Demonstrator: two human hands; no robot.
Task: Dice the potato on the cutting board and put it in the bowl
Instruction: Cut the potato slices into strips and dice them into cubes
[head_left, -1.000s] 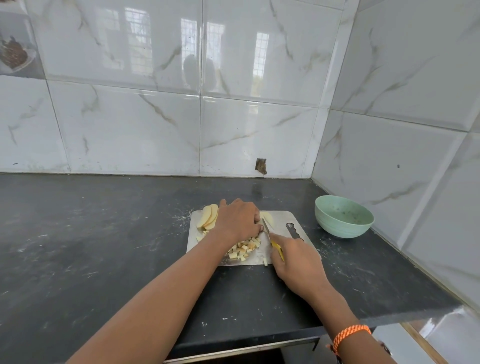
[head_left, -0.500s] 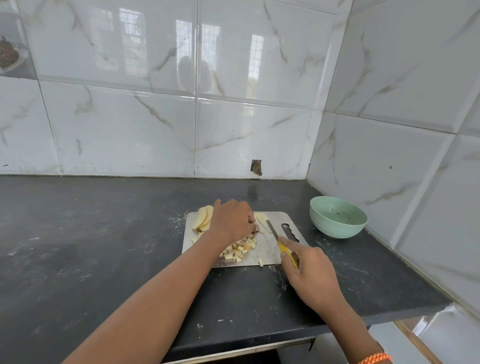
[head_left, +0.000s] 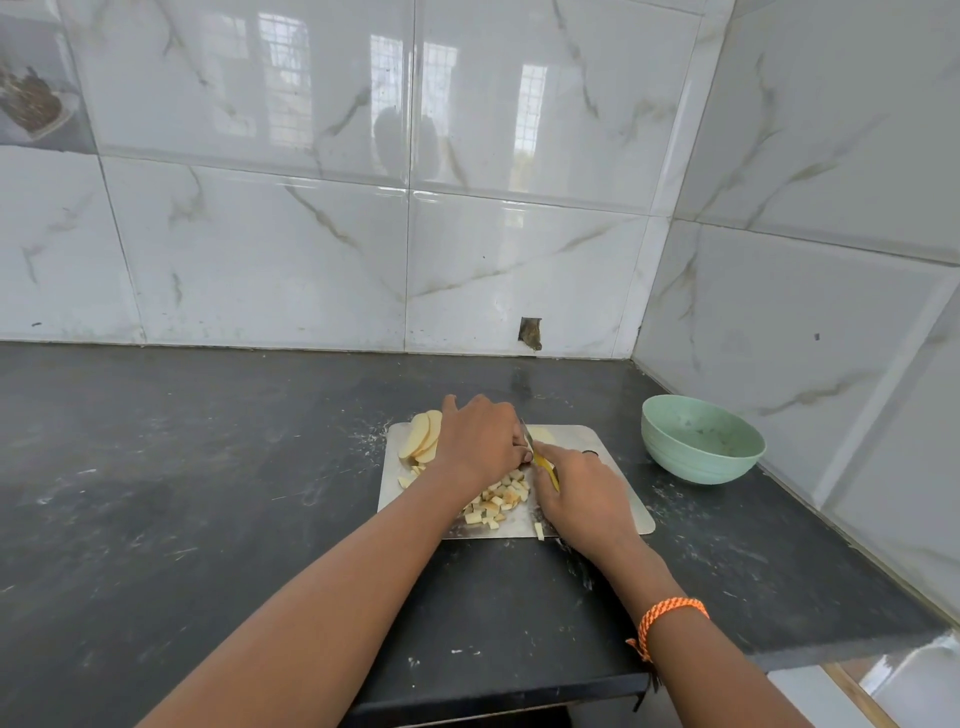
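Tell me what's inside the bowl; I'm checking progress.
The bowl shows only faint specks inside, no potato. Its near inner wall is hidden by the rim. The dice lie on the board.

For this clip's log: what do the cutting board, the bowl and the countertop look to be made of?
Cutting board: likely metal, grey with a dull sheen, though light plastic is possible. Bowl: matte mint-green, probably plastic or a fibre composite. Countertop: dark polished stone, perhaps granite, scuffed with whitish marks.

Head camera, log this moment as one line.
phase: dicing | left hand: holding potato down | right hand: grips yellow-handled knife | pale potato cubes on steel cutting board | green bowl: no potato
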